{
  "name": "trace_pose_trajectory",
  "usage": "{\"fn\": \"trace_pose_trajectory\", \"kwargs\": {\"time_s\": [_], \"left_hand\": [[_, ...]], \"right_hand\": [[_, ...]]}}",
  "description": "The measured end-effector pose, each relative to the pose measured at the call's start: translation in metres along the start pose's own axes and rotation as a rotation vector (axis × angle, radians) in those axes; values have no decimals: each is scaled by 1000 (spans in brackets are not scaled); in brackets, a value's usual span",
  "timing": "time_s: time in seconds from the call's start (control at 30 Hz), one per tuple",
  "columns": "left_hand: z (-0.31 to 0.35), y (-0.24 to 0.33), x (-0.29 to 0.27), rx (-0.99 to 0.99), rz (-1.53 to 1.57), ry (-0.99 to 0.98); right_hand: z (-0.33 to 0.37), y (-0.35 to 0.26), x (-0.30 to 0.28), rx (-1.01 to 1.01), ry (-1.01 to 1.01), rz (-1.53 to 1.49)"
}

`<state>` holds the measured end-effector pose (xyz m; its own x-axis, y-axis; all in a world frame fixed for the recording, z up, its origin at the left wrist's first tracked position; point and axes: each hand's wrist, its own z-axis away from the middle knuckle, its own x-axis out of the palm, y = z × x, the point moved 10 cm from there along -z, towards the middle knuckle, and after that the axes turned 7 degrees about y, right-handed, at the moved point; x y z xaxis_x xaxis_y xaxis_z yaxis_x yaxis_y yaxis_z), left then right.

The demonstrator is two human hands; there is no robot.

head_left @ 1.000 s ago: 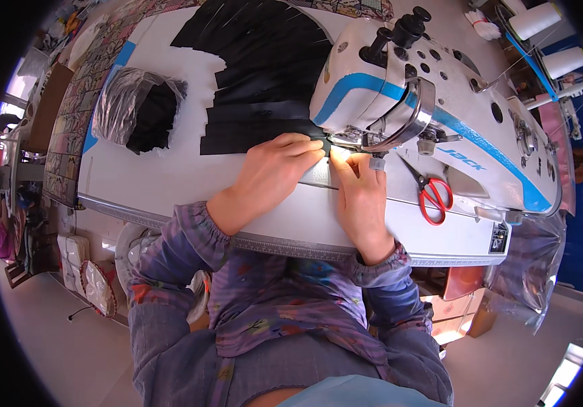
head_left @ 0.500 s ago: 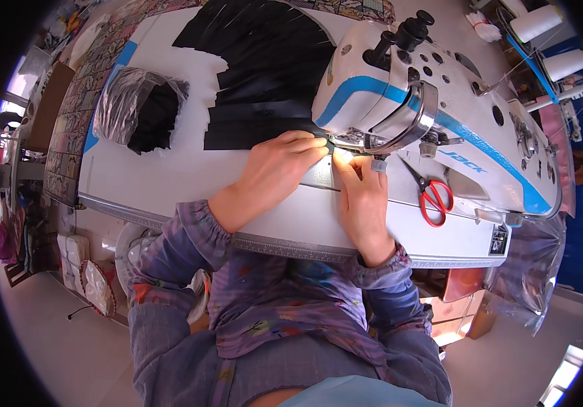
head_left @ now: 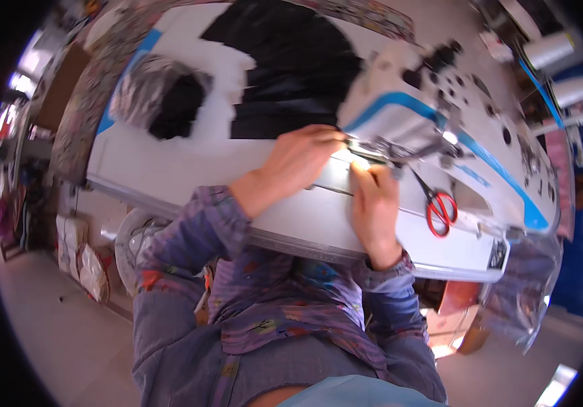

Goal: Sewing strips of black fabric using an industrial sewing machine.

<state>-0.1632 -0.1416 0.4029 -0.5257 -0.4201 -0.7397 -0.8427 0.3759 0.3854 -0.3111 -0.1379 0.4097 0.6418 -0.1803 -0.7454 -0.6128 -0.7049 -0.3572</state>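
Note:
A broad piece of black fabric [head_left: 291, 74], slit into strips, lies on the white sewing table, its near right corner under the head of a white and blue sewing machine [head_left: 400, 112]. My left hand [head_left: 295, 163] is closed at that corner, fingertips pressed together on the fabric's edge beside the presser foot. Just right of it, close to the lit needle area, my right hand [head_left: 376, 207] pinches with thumb and fingers; what lies between them is too small and blurred to make out. Red-handled scissors [head_left: 442, 214] rest to the right of my right hand.
A clear plastic bag [head_left: 135, 95] holding a black bundle [head_left: 179, 105] sits on the table's left. White thread cones [head_left: 549, 49] stand at the far right. The table's near edge [head_left: 305, 247] carries a ruler strip and runs just in front of my body.
The whole view has shifted and blurred, so the machine and fabric appear further right. Both hands remain beside the presser foot, with their grip looking much the same.

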Motion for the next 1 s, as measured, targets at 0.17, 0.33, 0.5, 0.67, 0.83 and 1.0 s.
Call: {"fn": "trace_pose_trajectory", "kwargs": {"time_s": [0.17, 0.33, 0.5, 0.67, 0.83, 1.0], "left_hand": [[-1, -2, -48, -81, 197, 345], [61, -30, -131, -227, 266, 825], [139, -75, -157, -595, 300, 1046], [132, -87, -157, -636, 235, 1034], [139, -96, -166, -709, 207, 1095], [160, -128, -143, -909, 508, 1175]], "right_hand": [[-7, -1, -4, 236, -20, -323], [-77, -99, 34, 17, -145, -621], [-133, -169, 122, -189, -188, -631], [-166, -171, 176, -344, -37, -373], [-176, -164, 205, -94, -335, -493], [-186, -174, 214, -6, -447, -531]]}}
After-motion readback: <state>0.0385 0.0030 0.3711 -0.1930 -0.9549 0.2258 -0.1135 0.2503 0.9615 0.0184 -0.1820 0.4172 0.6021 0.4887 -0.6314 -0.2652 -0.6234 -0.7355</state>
